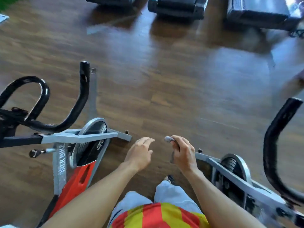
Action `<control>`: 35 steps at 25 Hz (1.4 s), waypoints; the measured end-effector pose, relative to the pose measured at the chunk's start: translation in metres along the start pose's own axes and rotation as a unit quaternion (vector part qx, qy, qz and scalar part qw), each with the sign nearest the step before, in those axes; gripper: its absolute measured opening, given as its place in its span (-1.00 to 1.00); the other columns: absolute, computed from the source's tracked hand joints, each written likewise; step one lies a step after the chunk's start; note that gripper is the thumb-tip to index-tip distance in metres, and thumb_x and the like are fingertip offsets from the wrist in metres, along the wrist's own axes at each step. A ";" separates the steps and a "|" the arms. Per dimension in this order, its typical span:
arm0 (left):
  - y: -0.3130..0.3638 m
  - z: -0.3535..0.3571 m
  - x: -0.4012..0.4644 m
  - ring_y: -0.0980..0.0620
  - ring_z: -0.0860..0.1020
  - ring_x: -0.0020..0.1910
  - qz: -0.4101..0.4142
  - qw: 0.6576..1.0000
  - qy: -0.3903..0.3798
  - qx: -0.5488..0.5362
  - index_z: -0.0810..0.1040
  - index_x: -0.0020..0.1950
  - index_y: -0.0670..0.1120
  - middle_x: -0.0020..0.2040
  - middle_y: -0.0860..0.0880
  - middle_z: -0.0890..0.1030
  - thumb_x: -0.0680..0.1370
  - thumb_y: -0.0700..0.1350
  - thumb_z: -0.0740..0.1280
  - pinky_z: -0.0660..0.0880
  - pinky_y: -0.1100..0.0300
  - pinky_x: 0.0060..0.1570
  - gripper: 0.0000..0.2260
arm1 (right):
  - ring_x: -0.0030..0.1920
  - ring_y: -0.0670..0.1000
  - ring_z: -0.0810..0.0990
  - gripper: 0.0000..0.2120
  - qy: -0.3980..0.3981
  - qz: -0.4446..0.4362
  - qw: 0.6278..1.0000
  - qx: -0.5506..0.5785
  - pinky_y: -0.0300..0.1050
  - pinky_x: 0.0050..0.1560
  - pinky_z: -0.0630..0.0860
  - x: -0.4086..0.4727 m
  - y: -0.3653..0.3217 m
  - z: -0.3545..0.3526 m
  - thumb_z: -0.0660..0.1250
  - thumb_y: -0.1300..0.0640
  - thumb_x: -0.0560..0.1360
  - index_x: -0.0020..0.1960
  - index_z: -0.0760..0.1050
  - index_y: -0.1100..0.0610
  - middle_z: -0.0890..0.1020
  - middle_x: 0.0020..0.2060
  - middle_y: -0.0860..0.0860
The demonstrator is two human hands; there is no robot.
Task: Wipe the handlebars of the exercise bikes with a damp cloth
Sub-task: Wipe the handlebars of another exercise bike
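Observation:
I stand between two exercise bikes on a wooden floor. The left bike's black handlebars (69, 117) curve up at the left, above its grey and red frame (77, 176). On the right, the other bike's black handlebar (273, 142) arcs along the frame edge over its grey frame (230, 171). My right hand (182, 153) grips a small bunched grey cloth (168, 139), whose end sticks out past my fingers. My left hand (139, 153) hovers beside it with relaxed, extended fingers and holds nothing. Neither hand touches a handlebar.
Several dark treadmill bases (177, 7) line the far side of the floor. Between them and the bikes lies a wide stretch of glossy wood floor (164, 71). The left bike's grey floor stand (121, 135) reaches toward my left hand.

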State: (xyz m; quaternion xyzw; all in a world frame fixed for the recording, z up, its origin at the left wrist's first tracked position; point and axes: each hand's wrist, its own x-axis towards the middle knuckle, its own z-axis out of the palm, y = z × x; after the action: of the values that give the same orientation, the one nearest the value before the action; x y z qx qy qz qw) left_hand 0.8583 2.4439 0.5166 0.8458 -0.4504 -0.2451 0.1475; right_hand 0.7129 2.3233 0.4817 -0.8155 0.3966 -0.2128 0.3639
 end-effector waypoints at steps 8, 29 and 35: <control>0.059 0.042 0.047 0.06 0.34 0.42 0.151 0.979 -0.105 0.094 0.37 0.45 0.02 0.44 0.06 0.39 0.59 -0.16 0.26 0.26 0.18 0.42 -0.58 | 0.09 0.09 0.61 -0.85 0.091 0.158 0.983 -0.008 -0.22 0.15 0.39 -0.044 0.058 -0.039 0.32 0.18 0.59 0.12 0.61 0.15 0.67 0.04 0.06; 0.293 -0.026 0.230 -0.18 0.44 0.34 0.682 0.726 -0.076 -0.054 0.46 0.38 -0.12 0.36 -0.15 0.49 0.51 -0.21 0.34 0.39 -0.04 0.37 -0.58 | 0.07 0.08 0.63 -0.76 0.711 0.259 0.628 -0.181 -0.28 0.13 0.45 0.088 -0.044 -0.182 0.29 0.18 0.60 0.19 0.57 0.28 0.68 0.04 0.14; 0.344 -0.022 0.226 -0.16 0.53 0.29 0.767 0.641 -0.011 -0.004 0.59 0.25 -0.10 0.28 -0.11 0.59 0.50 -0.12 0.32 0.49 -0.08 0.27 -0.68 | 0.17 0.23 0.56 -0.62 0.623 0.409 0.666 -0.039 0.00 0.20 0.39 0.115 -0.009 -0.191 0.13 0.02 0.61 0.20 0.54 0.27 0.64 0.09 0.22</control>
State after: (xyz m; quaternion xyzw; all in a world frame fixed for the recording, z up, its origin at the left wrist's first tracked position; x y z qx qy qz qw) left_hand 0.7403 2.0668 0.6325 0.1932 -0.9385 -0.0553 0.2806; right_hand 0.6644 2.1534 0.6184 -0.2631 0.8323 -0.4852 0.0503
